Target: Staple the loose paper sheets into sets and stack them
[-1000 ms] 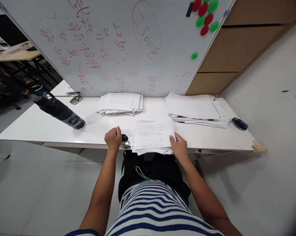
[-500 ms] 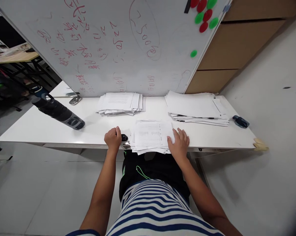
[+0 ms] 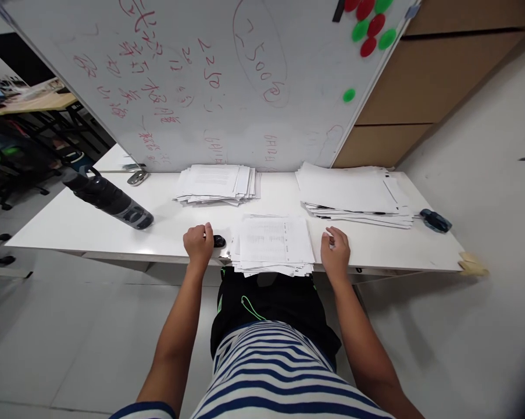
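Observation:
A stack of printed paper sheets (image 3: 271, 241) lies at the desk's front edge, its near side slightly overhanging. Left of it my left hand (image 3: 198, 244) rests as a closed fist, and no object shows in it. A small black rounded object (image 3: 219, 241) sits right beside that fist. To the right of the stack, apart from it, is my right hand (image 3: 336, 251) with its fingers curled in. A small whitish bit shows at its fingertips, too small to make out.
On the white desk (image 3: 166, 218) stand a dark bottle (image 3: 109, 198), a mouse (image 3: 138, 177), a paper pile (image 3: 214, 183), a wider pile (image 3: 353, 192) and a dark blue object (image 3: 435, 221). Behind rise a whiteboard (image 3: 192, 128) with magnets and cardboard boxes (image 3: 419, 81).
My right hand has moved right, off the edge of the paper stack, and its spread fingers have curled in. My left fist stays nearly in place. The view has shifted slightly.

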The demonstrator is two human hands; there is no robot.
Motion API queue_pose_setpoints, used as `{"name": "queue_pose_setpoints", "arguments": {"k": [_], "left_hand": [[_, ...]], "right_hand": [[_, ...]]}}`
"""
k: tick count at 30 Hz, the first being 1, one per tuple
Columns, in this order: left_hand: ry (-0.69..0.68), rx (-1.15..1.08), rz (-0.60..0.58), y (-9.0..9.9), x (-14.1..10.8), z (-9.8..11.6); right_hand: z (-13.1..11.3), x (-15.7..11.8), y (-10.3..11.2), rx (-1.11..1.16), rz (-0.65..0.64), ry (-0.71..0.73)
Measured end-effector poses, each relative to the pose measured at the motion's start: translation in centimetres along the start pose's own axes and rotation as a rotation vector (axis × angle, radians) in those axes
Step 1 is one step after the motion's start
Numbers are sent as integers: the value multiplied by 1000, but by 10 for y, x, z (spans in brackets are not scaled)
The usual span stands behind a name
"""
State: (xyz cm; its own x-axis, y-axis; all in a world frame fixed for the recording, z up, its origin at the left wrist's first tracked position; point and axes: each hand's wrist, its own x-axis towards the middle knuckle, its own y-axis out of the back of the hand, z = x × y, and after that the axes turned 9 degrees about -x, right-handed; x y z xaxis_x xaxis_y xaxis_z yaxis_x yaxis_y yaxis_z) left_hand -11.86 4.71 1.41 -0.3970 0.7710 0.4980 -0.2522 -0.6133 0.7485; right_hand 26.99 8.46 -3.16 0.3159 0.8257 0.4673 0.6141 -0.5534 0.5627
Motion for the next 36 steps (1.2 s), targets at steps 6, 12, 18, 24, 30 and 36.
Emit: {"name": "queue_pose_setpoints", "arguments": {"k": [6,12,18,24,30,36], "left_hand": [[11,-68,-52,27,22,35],[-65,22,-324,-9,87,65],[-48,171,-334,-65,136,62],[-69,227,-361,-76,135,55],[-130,260,-312,-78,137,48],[-196,327,-276,-80,143,37]], "right_hand": [[-3,-7,-6,-114,44,71],[-6,-5,-8,-150,80,82],[-4,-3,-10,-153,71,87],[-5,-3,-9,-161,37,72],[-7,-3,-8,-173,34,75],[-9,-1,-7,-169,37,73]]}}
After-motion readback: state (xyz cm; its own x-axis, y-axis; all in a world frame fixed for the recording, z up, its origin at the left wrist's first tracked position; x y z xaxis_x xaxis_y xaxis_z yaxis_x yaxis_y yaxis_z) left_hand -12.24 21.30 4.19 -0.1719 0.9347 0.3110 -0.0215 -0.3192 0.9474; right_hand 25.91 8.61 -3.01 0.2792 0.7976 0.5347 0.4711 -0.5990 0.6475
